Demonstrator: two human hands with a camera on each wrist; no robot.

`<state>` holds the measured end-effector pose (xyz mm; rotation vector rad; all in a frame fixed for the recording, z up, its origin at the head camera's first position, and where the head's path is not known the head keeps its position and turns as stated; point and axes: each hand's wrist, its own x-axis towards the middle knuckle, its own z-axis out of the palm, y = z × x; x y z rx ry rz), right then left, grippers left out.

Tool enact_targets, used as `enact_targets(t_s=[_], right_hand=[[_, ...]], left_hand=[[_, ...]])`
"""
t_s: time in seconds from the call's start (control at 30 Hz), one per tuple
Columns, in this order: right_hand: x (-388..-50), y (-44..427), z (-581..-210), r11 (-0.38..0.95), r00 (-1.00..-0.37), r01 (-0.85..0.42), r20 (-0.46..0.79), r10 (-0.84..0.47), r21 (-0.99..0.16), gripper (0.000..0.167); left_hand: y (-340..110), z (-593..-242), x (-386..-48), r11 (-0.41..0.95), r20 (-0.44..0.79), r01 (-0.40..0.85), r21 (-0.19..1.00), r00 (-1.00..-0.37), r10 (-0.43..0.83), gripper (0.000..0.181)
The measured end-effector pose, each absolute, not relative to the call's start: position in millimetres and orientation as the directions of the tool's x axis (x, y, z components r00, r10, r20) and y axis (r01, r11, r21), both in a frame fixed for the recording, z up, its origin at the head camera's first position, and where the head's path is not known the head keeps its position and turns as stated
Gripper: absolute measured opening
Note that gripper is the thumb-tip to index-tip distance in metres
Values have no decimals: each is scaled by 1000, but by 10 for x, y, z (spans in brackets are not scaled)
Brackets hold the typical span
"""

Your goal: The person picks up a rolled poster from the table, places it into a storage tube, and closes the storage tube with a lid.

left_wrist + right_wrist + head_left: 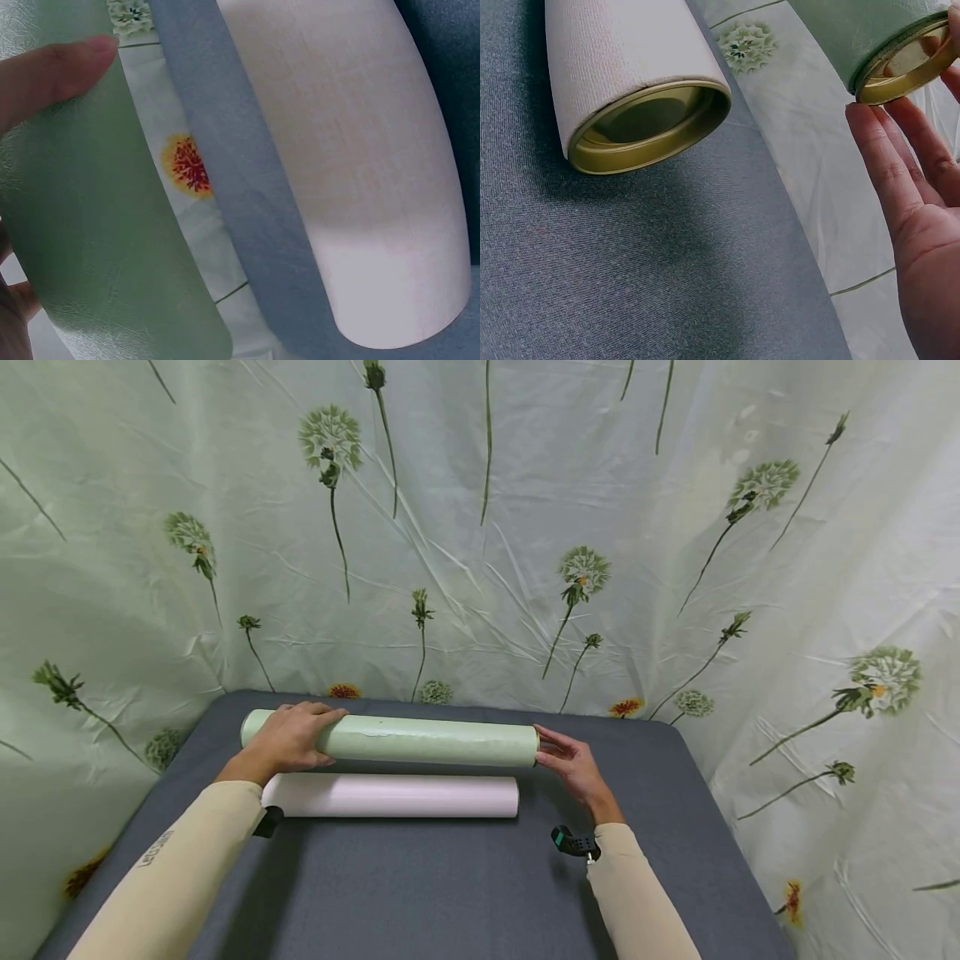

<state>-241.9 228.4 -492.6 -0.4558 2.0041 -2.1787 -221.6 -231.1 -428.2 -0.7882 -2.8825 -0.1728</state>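
Observation:
A long pale green tube [431,740] with a gold metal end hangs level above the table, held between both hands. My left hand [292,737] grips it near its left end, with the thumb [82,64] lying along the green surface and other fingers round the far side. At the right end, my right hand [573,766] holds the rim between thumb and fingertips; the right wrist view shows fingers [889,161] against the gold rim [900,84]. A white-pink tube [397,796] lies in front of the green one, its recessed gold end [649,124] facing right.
Grey cloth covers the table [420,885]. Behind it and at the sides hangs a pale curtain [465,577] printed with dandelions. A black strap [573,842] is on the right wrist, and a dark piece [268,821] sits by the left wrist.

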Motion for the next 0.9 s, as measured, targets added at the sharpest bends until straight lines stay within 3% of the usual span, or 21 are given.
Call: enact_targets(t_s=[0.5, 0.9], right_hand=[[-2425, 2255, -4821, 55, -936, -117, 92, -340, -992, 58], [-2410, 2217, -4913, -64, -949, -69, 85, -303, -996, 58]], left_hand=[[-2349, -4243, -2204, 838, 185, 544, 48, -829, 528, 70], [-2336, -4311, -2214, 839, 171, 536, 93, -839, 517, 71]])
